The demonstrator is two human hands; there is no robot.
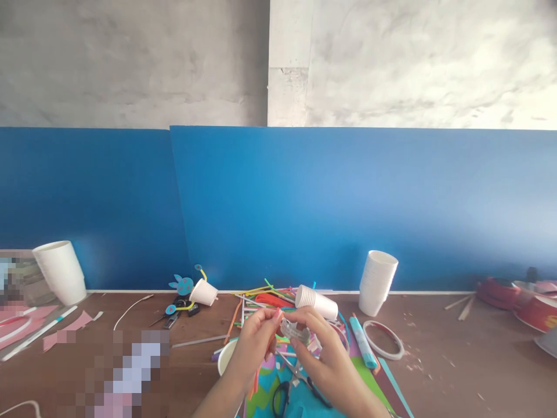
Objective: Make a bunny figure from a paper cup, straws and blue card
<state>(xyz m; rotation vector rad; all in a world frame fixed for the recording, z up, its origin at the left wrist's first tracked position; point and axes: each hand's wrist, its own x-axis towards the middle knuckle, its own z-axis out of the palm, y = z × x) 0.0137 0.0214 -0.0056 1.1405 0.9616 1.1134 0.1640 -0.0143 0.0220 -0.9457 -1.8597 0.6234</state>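
Note:
My right hand [324,348] is closed around a small clear roll [295,332], apparently transparent tape, between thumb and fingers. My left hand [257,337] is pinched beside it, close to the roll. A small pink spot shows at its fingertips; what they hold is too small to make out. Below the hands lie scissors [282,397] with dark handles, on blue and green paper [307,400]. A white paper cup [225,356] stands partly behind my left wrist. Behind my hands, a short stack of paper cups [316,302] lies on its side among colourful straws or sticks [256,290].
Tall cup stacks stand at left [61,273] and right [378,283] by the blue partition [348,203]. A blue tube [362,341] and white tape ring [383,340] lie right of my hand. A decorated cup [203,292] lies tipped near keys [172,319]. Red containers [539,313] stand far right.

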